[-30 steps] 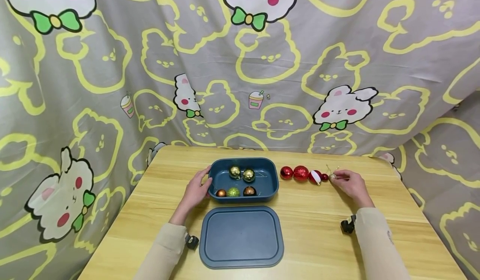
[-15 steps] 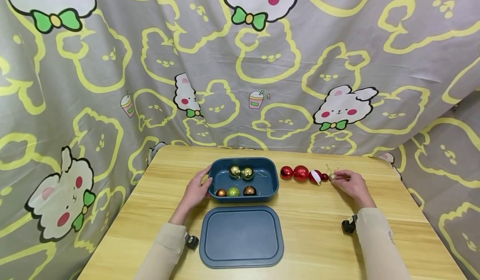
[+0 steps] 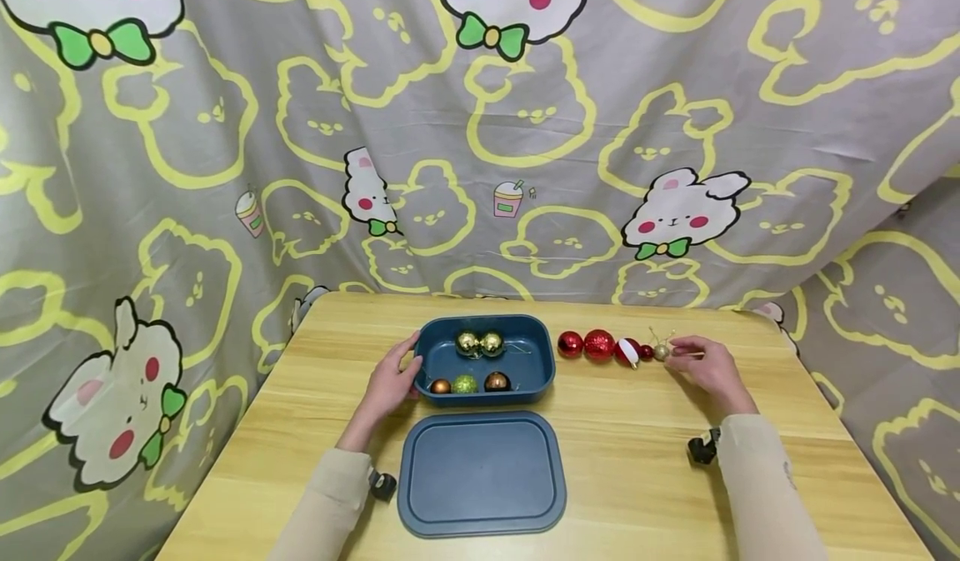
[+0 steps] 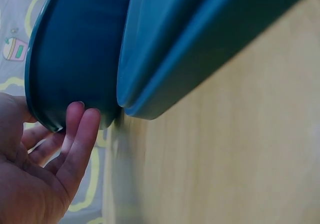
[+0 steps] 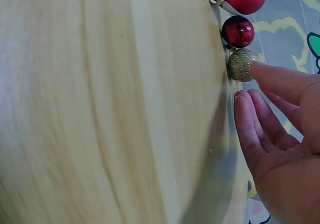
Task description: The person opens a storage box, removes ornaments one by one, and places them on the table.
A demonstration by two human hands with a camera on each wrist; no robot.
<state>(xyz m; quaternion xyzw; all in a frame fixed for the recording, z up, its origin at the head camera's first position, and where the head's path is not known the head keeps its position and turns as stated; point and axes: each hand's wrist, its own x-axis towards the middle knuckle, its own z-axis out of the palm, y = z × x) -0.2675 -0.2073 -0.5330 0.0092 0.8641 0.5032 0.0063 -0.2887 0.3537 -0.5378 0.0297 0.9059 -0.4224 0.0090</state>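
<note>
My left hand [image 3: 392,382] rests at the left end of a dark blue open box [image 3: 551,361]. In the left wrist view, its straight fingers [image 4: 82,139] touch the outer wall. Inside the box lie two shiny gold balls [image 3: 491,343], a copper ball [image 3: 440,387], a green glitter ball [image 3: 465,384] and a brown ball [image 3: 497,382]. My right hand [image 3: 708,369] is beside a small gold glitter ball [image 5: 242,65], one fingertip at it and the other fingers loose and apart. That ball ends a row after a small dark red ball [image 5: 238,31].
Further left in the row are a red-and-white ball [image 3: 627,352], a larger red glitter ball [image 3: 598,345] and a shiny red ball [image 3: 570,344]. A flat blue lid [image 3: 482,473] lies in front of the box on the wooden table [image 3: 622,469]. A patterned curtain [image 3: 435,127] hangs behind.
My right hand has drawn slightly to the right, loosening from the gold glitter ball. In the box, the right gold ball has rolled left against the other. My left hand keeps its place.
</note>
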